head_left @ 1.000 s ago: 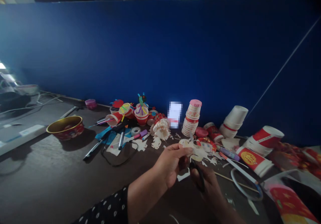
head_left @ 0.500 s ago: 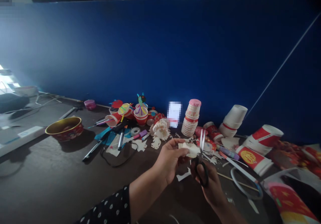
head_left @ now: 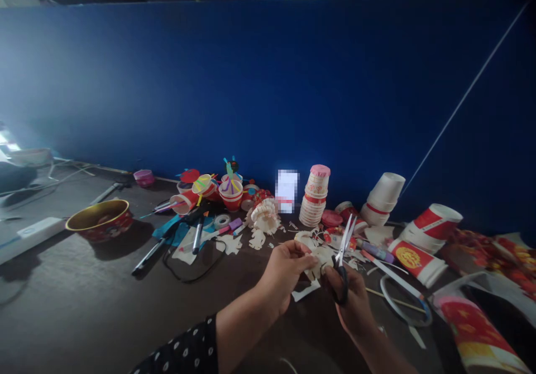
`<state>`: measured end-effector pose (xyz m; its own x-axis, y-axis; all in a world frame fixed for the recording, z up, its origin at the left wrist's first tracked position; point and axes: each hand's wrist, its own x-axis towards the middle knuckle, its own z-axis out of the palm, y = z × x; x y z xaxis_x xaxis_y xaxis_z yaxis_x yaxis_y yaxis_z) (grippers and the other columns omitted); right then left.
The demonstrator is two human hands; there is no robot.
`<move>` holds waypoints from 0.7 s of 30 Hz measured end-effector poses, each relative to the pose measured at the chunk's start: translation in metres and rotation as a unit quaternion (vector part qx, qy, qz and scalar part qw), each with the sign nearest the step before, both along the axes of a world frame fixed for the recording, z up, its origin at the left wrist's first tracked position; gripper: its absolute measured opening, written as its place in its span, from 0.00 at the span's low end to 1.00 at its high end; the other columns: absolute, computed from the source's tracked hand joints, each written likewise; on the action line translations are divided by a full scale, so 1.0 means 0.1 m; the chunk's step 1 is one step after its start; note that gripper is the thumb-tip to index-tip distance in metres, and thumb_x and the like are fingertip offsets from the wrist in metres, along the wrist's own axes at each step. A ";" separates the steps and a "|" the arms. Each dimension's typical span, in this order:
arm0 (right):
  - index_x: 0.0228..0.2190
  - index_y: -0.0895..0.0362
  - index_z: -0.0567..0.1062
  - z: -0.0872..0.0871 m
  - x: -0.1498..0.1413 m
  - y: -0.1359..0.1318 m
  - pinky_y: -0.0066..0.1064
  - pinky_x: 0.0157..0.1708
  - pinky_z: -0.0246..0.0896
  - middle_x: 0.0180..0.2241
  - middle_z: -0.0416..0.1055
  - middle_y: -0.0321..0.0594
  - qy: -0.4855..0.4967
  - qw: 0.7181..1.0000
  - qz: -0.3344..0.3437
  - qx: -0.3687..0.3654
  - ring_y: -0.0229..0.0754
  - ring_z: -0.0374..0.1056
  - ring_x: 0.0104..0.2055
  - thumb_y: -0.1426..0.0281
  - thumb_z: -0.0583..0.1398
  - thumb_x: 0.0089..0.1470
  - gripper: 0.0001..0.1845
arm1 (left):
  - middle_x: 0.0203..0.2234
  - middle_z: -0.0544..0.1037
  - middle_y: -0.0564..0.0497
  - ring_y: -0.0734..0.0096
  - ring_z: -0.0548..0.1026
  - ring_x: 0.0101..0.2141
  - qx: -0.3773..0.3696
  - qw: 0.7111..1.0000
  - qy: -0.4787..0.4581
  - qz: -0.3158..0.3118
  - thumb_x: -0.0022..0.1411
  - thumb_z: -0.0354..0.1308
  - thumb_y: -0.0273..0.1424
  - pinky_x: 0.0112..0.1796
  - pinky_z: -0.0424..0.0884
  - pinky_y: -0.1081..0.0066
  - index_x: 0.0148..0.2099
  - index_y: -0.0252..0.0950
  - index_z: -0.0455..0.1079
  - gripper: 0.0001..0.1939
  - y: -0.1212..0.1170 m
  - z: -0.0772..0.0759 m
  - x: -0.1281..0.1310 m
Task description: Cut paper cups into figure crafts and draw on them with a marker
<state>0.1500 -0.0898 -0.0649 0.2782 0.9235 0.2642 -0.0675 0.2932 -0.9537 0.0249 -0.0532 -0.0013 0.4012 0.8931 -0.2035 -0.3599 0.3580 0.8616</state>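
Note:
My left hand (head_left: 282,276) pinches a cut piece of cream-white paper (head_left: 315,258) between thumb and fingers. The paper has an uneven, cut outline, and loose scraps behind blur its edge. Black-handled scissors (head_left: 345,244) are in my right hand (head_left: 352,298), fingers wrapped around the handles. Their blades point up and away, slightly parted, just right of the paper. The right fingertips are close to the paper's lower right edge; whether they touch it I cannot tell. Under my hands lies a white paper strip (head_left: 306,291).
Behind stand a stack of paper cups (head_left: 314,198) and a lit phone-like screen (head_left: 287,190). Markers (head_left: 198,235), paper cutouts (head_left: 229,244) and a gold-lined bowl (head_left: 100,223) lie leftward. On the right are tipped cups (head_left: 412,262), scraps and a curved white band (head_left: 391,301).
The scissors have tilted to the right, their blades now off the paper's edge. The paper has turned in my left hand and hangs lower. The view has shifted slightly.

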 end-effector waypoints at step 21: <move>0.17 0.57 0.61 0.12 0.06 0.02 0.24 0.18 0.43 0.16 0.51 0.28 -0.042 0.999 0.020 -0.026 0.30 0.45 0.18 0.61 0.59 0.46 0.17 | 0.13 0.68 0.53 0.78 0.65 0.15 0.027 0.995 0.073 -0.067 0.40 0.62 0.34 0.19 0.61 0.76 0.22 0.29 0.68 0.11 0.10 -0.01 -0.05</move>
